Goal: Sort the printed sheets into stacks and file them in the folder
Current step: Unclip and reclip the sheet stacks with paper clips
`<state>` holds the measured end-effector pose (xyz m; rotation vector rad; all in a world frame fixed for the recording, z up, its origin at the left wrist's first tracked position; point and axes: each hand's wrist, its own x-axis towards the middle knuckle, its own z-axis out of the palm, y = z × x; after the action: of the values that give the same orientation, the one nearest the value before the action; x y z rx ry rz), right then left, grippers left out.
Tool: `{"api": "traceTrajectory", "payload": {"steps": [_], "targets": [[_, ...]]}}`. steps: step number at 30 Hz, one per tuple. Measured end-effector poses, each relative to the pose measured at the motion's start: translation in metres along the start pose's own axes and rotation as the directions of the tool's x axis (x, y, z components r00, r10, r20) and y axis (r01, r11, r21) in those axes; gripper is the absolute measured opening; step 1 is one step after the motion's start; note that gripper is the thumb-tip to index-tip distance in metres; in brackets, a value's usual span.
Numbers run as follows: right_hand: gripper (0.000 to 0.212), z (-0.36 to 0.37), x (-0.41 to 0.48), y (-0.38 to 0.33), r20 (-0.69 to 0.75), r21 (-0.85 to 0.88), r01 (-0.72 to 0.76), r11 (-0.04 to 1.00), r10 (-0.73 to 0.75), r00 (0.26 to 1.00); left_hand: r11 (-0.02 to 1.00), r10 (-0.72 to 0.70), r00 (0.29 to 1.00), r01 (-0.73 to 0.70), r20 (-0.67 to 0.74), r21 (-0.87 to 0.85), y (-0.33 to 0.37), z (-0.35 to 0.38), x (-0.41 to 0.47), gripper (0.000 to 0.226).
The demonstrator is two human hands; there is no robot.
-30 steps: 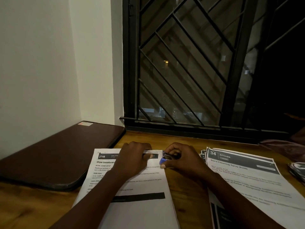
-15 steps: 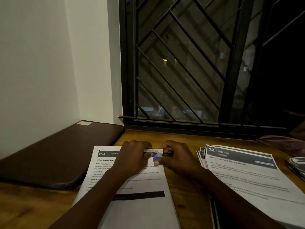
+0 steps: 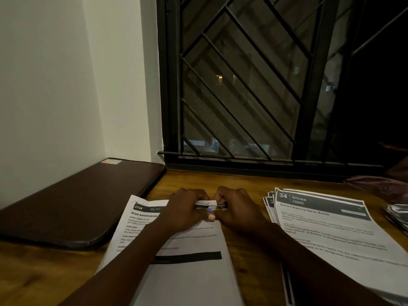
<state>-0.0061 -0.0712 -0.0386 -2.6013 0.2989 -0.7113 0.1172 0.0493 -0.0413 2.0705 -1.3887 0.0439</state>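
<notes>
Broadly, the wooden table (image 3: 249, 250) carries everything; the dark folder (image 3: 72, 204) lies flat and apparently closed at the far left, against the wall, its long side running away towards the window. A fanned stack headed "Kitchen" (image 3: 331, 230) lies to the right, well apart from it. Between them is the stack headed "Wipe baseboards" (image 3: 189, 272), long axis running away from the person and tipped slightly left, heading at the far end.

Both hands sit at that stack's far right corner. The left hand (image 3: 185, 210) is curled round one end of a small tool (image 3: 209, 205), seemingly a little stapler; the right hand (image 3: 238, 210) pinches its metal end. The tool lies level, long axis left to right along the stack's top edge, metal end pointing right.

A second ago the hands stood a little apart with the blue part plainly showing; now they have closed together and the blue is only a glint. I judge this stack is being fastened; filing is not yet begun.
</notes>
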Motion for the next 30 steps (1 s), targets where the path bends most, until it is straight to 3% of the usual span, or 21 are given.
{"api": "traceTrajectory", "payload": {"steps": [9,14,19,25,30], "targets": [[0.020,0.003,0.004,0.007,-0.017,0.091,0.046,0.995,-0.045,0.999,0.998,0.024,0.999,-0.026,-0.036,-0.050,0.000,0.003,0.001,0.014],[0.035,-0.006,0.001,0.010,0.117,0.179,-0.034,0.983,0.013,0.993,0.996,0.004,0.998,0.002,0.057,-0.094,-0.004,-0.003,-0.002,0.043],[0.040,-0.037,0.007,0.028,0.310,0.020,-0.127,0.992,0.115,0.944,0.976,-0.022,0.999,0.014,-0.037,-0.217,-0.004,-0.003,-0.004,0.007],[0.033,-0.034,0.001,0.049,0.110,0.055,-0.229,0.972,0.222,0.969,0.974,0.008,0.993,-0.033,-0.116,-0.223,0.001,-0.005,-0.005,0.007],[0.036,-0.028,0.002,0.052,0.087,-0.030,-0.273,0.961,0.275,0.958,0.964,0.023,0.986,-0.065,-0.163,-0.257,0.005,-0.007,-0.005,0.009]]}}
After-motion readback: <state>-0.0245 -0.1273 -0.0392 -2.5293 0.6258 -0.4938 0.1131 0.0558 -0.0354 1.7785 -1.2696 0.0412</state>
